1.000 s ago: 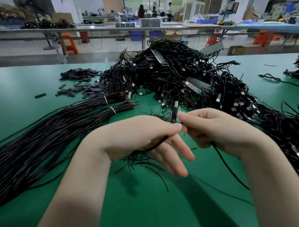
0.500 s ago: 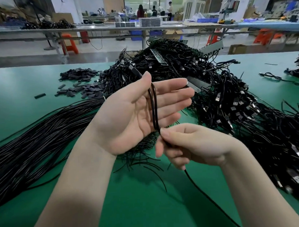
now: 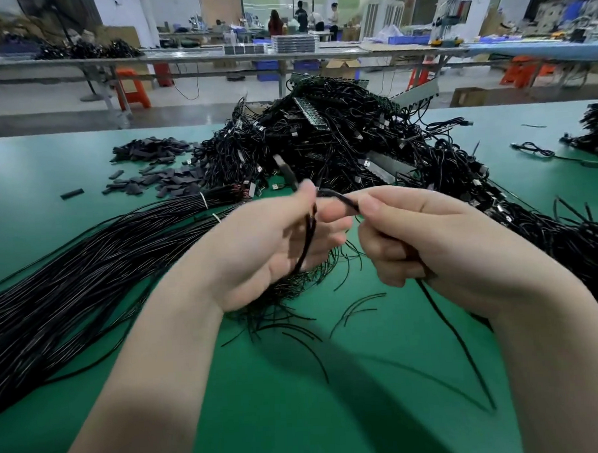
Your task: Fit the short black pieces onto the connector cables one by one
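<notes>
Both hands, left (image 3: pixel 284 240) and right (image 3: pixel 425 241), pinch one thin black connector cable (image 3: pixel 306 239); I'd keep it taut so a sleeve slides on.

My green bench (image 3: pixel 93 423) and what is spread over it

In front of me the green mat carries a long sheaf of black cables (image 3: pixel 70 270) on my left, tied with pale bands near its far end. Just beyond that end lies a scatter of short black pieces (image 3: pixel 158 177), with one stray piece (image 3: pixel 71 193) apart to the left. A big tangled heap of connector cables (image 3: pixel 338 145) fills the middle and runs down my right side, with grey strips (image 3: pixel 389 166) half buried in it. A few loose cable ends (image 3: pixel 356 307) lie near me. Far right sits a single coiled cable (image 3: pixel 535 149) and another dark heap (image 3: pixel 595 127) at the edge.
</notes>
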### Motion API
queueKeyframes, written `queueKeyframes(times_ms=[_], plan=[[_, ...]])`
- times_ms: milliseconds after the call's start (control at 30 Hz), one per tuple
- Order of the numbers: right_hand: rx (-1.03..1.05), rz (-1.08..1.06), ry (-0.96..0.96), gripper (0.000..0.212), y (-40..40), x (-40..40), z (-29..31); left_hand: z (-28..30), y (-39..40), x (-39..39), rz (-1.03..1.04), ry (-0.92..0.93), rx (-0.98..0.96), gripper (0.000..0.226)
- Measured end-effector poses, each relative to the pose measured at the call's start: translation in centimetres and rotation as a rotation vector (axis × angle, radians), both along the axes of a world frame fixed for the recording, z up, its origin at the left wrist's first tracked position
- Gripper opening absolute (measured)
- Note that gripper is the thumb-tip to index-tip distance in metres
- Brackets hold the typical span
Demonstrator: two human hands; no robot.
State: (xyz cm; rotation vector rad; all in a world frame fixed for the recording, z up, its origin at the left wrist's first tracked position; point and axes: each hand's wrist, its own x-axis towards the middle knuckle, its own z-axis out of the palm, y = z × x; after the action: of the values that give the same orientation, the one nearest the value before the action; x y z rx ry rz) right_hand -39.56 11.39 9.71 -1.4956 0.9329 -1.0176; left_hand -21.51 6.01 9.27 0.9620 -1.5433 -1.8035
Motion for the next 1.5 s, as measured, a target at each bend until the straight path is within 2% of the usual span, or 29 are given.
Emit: queueKeyframes(times_ms=[100, 200, 267, 367, 433, 500, 567, 633, 700, 767, 833, 900, 967, 1033, 1100, 1167, 1300, 1400, 1433, 1500], plan=[[0.087, 0.234, -0.068, 0.031, -0.1, 0.8, -0.9, 1.0, 0.0, 0.6, -0.059, 0.308, 0.039, 0.045], [0.235, 0.393, 0.082, 0.03, -1.2, 1.4, -3.0, 1.8, 0.4, 1.1, -0.146, 0.5, 0.067, 0.05], [0.259, 0.333, 0.251, 0.031, -2.0, 1.6, -4.6, 2.1, 0.9, 1.4, -0.232, 0.451, 0.02, 0.046], [0.225, -0.015, 0.375, 0.043, -2.7, 1.0, -5.2, 2.4, 1.4, 2.0, -0.304, 0.254, -0.025, 0.042], [0.189, -0.168, 0.306, 0.047, -2.8, 0.0, -4.6, 2.2, 1.3, 2.0, -0.347, 0.033, -0.09, 0.044], [0.144, -0.236, 0.156, 0.043, -2.5, -0.7, -3.4, 1.6, 1.0, 1.5, -0.338, -0.227, -0.166, 0.045], [0.091, -0.256, 0.021, 0.039, -1.8, -0.7, -1.9, 0.9, 0.7, 0.7, -0.249, -0.338, -0.181, 0.042], [0.027, -0.184, -0.043, 0.034, -1.1, -0.2, -0.8, 0.3, 0.3, 0.1, -0.087, -0.222, -0.162, 0.04], [-0.009, -0.045, -0.05, 0.031, -0.4, 0.6, -0.4, 0.3, -0.1, -0.1, 0.027, 0.064, -0.075, 0.043], [0.019, 0.091, -0.017, 0.03, -0.3, 1.4, -0.8, 0.8, -0.1, 0.0, 0.052, 0.363, 0.035, 0.045], [0.079, 0.149, 0.067, 0.031, -0.6, 2.2, -1.7, 1.2, 0.0, 0.1, 0.048, 0.518, 0.086, 0.046], [0.119, 0.1, 0.174, 0.033, -1.1, 2.5, -2.5, 1.2, 0.2, -0.1, 0.089, 0.523, 0.063, 0.044], [0.088, 0.028, 0.238, 0.027, -1.4, 2.2, -2.6, 1.1, 0.3, -0.4, 0.124, 0.455, 0.001, 0.037], [0.049, 0.038, 0.198, 0.015, -1.3, 1.6, -2.4, 0.8, 0.4, -0.8, 0.113, 0.412, -0.026, 0.033], [0.019, 0.069, 0.102, 0.02, -1.2, 1.3, -2.3, 0.5, 0.5, -1.1, 0.08, 0.396, -0.028, 0.032], [-0.054, 0.004, 0.05, 0.007, -1.3, 1.8, -2.2, 0.1, 0.5, -1.4, 0.03, 0.416, -0.015, 0.032], [-0.083, -0.083, -0.03, 0.013, -1.6, 2.8, -2.4, -0.3, 0.6, -1.7, -0.011, 0.434, -0.011, 0.028], [-0.024, -0.059, 0.02, 0.032, -1.6, 2.9, -2.5, -0.4, 0.5, -1.6, -0.012, 0.467, -0.001, 0.025], [-0.003, -0.061, 0.035, 0.035, -1.6, 3.1, -2.5, -0.3, 0.4, -1.5, 0.002, 0.437, -0.022, 0.025], [0.004, -0.075, 0.069, 0.026, -1.7, 3.4, -2.7, -0.5, 0.4, -1.2, 0.045, 0.301, -0.112, 0.028]])
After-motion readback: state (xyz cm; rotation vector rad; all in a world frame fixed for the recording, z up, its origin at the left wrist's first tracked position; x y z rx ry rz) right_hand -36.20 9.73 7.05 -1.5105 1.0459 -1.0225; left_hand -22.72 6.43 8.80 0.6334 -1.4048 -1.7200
